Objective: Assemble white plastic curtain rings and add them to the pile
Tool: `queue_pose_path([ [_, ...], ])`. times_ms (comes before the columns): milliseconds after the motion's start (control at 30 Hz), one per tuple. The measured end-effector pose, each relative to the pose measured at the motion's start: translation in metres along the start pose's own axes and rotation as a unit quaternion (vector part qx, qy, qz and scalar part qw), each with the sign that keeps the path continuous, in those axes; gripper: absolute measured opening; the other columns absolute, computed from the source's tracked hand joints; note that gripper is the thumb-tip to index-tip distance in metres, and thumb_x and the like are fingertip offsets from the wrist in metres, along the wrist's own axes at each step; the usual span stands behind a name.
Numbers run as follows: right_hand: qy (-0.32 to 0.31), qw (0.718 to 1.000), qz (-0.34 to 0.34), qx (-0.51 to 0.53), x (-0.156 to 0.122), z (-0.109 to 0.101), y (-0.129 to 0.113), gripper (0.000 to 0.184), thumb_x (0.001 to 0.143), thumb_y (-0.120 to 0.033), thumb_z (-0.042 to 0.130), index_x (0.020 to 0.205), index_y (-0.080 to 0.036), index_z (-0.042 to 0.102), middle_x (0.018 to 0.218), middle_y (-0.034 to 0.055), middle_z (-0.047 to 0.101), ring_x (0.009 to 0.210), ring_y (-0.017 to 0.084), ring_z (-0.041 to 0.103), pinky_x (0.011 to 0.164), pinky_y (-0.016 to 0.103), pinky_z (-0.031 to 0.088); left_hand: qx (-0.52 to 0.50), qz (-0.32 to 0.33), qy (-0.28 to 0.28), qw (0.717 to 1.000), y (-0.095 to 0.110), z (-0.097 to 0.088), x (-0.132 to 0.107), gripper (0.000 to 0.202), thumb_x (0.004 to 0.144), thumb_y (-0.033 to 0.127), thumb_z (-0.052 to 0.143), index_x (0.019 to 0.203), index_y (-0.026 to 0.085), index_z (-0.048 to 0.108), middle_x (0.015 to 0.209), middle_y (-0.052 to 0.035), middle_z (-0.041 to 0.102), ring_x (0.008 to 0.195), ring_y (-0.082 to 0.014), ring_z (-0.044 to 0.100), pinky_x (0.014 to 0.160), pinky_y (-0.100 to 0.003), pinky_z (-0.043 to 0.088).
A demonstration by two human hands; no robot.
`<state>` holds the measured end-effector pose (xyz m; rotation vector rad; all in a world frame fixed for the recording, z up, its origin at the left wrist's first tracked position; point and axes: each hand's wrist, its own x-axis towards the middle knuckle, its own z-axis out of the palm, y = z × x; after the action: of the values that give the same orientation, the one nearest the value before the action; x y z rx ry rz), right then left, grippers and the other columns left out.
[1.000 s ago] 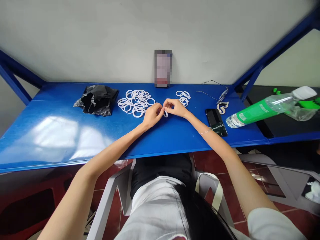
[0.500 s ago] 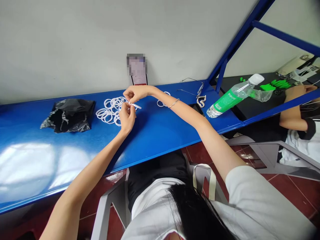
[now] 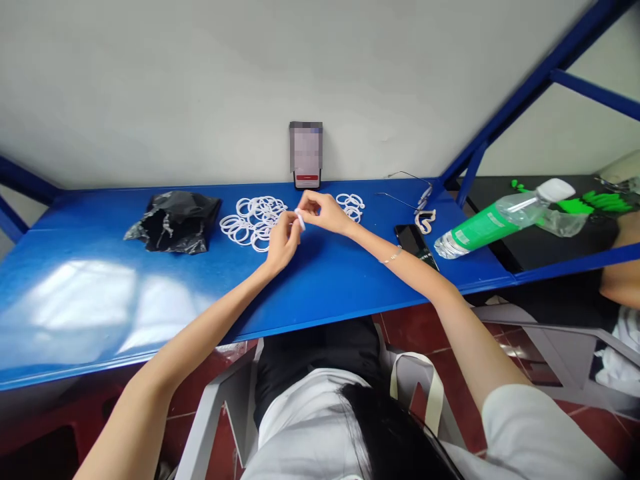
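Between my fingertips is a white ring (image 3: 301,219), seen nearly edge-on and partly covered by the fingers. My left hand (image 3: 284,241) pinches its lower left side, and my right hand (image 3: 323,212) pinches it from the upper right. A pile of white rings (image 3: 250,220) lies on the blue table just left of my left hand. Beyond my right hand sits a smaller group of white rings (image 3: 351,205). Whether the held ring is open or closed cannot be made out.
A crumpled black plastic bag (image 3: 175,223) lies at left. An upright phone (image 3: 307,157) leans on the wall. To the right are eyeglasses (image 3: 425,195), a dark phone (image 3: 413,240), a white clip-like piece (image 3: 425,221) and a green-labelled bottle (image 3: 500,220). Another person's arm (image 3: 625,267) shows at far right.
Both hands have moved right relative to the pile, with the ring still between them. The view has shifted, uncovering more of the small ring group and the dark phone.
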<state>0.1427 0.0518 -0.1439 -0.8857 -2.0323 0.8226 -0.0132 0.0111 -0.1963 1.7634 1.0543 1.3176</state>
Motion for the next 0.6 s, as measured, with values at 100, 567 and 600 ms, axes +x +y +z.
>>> queue_pose_path([
  [100, 0.062, 0.998, -0.006, 0.009, -0.027, 0.002, -0.002, 0.012, 0.083, -0.026, 0.061, 0.077, -0.017, 0.054, 0.063, -0.0054, 0.051, 0.055, 0.009, 0.045, 0.054, 0.023, 0.037, 0.03, 0.035, -0.034, 0.998, 0.006, 0.004, -0.004, 0.037, 0.097, 0.05, 0.039, 0.092, 0.016, 0.053, 0.07, 0.0003, 0.055, 0.057, -0.0087, 0.05, 0.056, -0.021, 0.041],
  [567, 0.13, 0.989, -0.027, -0.065, -0.072, 0.009, 0.006, 0.007, 0.087, -0.026, 0.058, 0.083, -0.02, 0.057, 0.09, 0.0037, 0.06, 0.065, 0.012, 0.054, 0.059, 0.027, 0.046, -0.168, -0.114, -0.206, 0.957, 0.008, 0.011, -0.01, 0.048, 0.088, 0.06, 0.05, 0.08, 0.013, 0.054, 0.063, 0.0018, 0.056, 0.046, -0.006, 0.051, 0.048, -0.018, 0.04],
  [600, 0.123, 0.99, -0.027, -0.06, -0.072, 0.009, 0.007, 0.007, 0.087, -0.026, 0.058, 0.084, -0.021, 0.057, 0.094, 0.0045, 0.06, 0.067, 0.012, 0.055, 0.059, 0.027, 0.047, -0.183, -0.124, -0.209, 0.953, 0.006, 0.011, -0.01, 0.048, 0.088, 0.06, 0.05, 0.08, 0.013, 0.054, 0.065, 0.0007, 0.057, 0.049, -0.0071, 0.055, 0.049, -0.019, 0.042],
])
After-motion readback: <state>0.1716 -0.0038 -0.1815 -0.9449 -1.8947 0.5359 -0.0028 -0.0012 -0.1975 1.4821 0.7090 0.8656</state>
